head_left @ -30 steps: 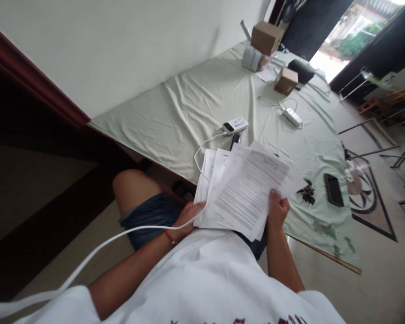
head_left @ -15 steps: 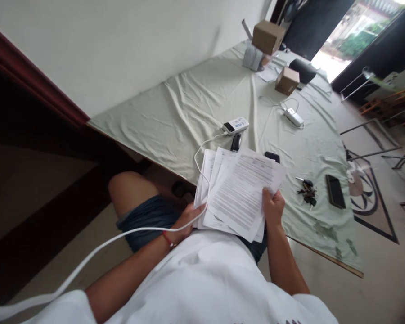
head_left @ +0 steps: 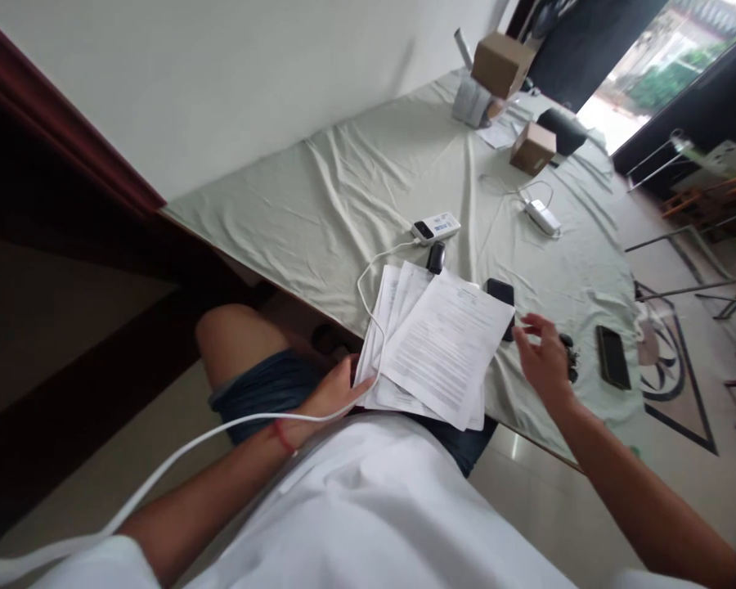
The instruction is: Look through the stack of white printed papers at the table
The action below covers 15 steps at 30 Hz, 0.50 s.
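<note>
Printed white paper sheets [head_left: 437,348], fanned in a loose stack, lie across the person's lap and the near edge of the pale green cloth-covered table [head_left: 343,204]. Left hand [head_left: 331,393] pinches the stack's lower left corner, fingers closed on it. Right hand [head_left: 543,360] hovers open and empty beside the sheets, near a bunch of dark keys [head_left: 569,352] and a black phone [head_left: 612,357].

two cardboard boxes [head_left: 501,64] [head_left: 532,147], two hands [head_left: 328,394] [head_left: 545,360], one paper stack [head_left: 435,348].
</note>
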Available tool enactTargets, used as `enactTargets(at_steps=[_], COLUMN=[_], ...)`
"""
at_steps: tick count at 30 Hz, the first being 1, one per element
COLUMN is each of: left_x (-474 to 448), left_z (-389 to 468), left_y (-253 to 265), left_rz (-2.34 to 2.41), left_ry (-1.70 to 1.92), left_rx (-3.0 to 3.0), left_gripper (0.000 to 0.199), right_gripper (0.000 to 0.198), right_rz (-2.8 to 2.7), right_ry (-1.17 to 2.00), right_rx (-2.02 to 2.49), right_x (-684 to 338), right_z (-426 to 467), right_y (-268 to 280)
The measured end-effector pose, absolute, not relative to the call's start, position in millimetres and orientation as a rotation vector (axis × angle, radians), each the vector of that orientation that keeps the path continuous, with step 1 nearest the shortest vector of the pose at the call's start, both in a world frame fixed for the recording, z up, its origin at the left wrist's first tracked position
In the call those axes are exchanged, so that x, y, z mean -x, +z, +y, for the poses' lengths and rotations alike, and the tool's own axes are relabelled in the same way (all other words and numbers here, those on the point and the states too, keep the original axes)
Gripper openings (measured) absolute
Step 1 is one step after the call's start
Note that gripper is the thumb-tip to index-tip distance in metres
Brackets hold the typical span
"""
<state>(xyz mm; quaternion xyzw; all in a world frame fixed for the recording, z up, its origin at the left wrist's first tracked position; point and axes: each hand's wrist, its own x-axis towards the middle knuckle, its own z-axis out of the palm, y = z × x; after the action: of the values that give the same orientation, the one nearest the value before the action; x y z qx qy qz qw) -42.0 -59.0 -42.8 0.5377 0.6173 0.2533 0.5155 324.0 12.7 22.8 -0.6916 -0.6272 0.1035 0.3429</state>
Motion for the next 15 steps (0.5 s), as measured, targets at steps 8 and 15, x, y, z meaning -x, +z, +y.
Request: enactTargets(at_steps=[8, 15], left_x=[73.7, -10.9], left_z=[-79.6, -80.3], left_y=[-11.6, 11.9], left_rz=[0.956, 0.295], left_ry=[-0.011, 0.282], left_rx=[-1.501, -0.832], left_gripper=[0.047, 0.054], right_gripper=[0.021, 0.019], right_rz=[-1.544, -1.669], right_ry=[0.263, 0.088], right_rx=[1.786, 1.813], right_x=[-343.3, -348.3], right_z=[51.9, 77.9], right_y=[105.9, 145.8])
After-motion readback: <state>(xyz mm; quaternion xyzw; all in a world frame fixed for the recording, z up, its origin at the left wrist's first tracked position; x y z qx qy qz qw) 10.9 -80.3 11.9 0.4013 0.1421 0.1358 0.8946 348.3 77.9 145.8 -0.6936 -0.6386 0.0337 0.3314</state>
